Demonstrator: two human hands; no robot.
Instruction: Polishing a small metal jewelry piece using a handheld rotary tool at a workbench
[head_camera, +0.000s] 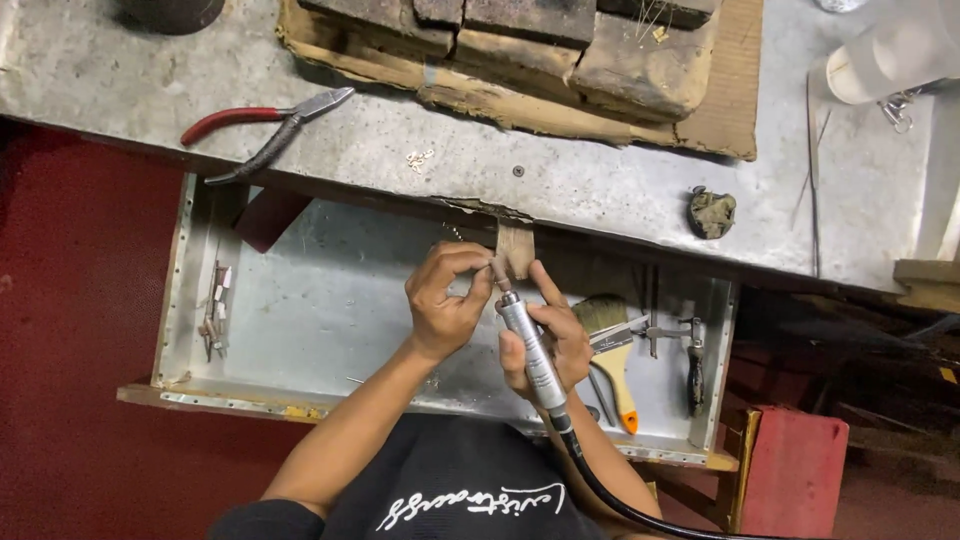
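Observation:
My right hand (556, 338) grips a slim metal rotary handpiece (530, 352) with a black flexible cable (610, 495) running off below. Its tip (497, 272) points up toward my left hand (445, 300). My left hand pinches a very small piece between thumb and fingers, right at the tool's tip; the piece is too small to make out. Both hands hover over an open metal-lined drawer (320, 310), just in front of a small wooden peg (516, 250) that sticks out from the bench edge.
Red-handled pliers (265, 128) lie on the grey bench top (600, 180). Worn blocks on cardboard (560, 50) sit at the back. A paintbrush (612, 345), small tools (690, 350) and bits (215, 310) lie in the drawer. A red box (795, 470) stands at lower right.

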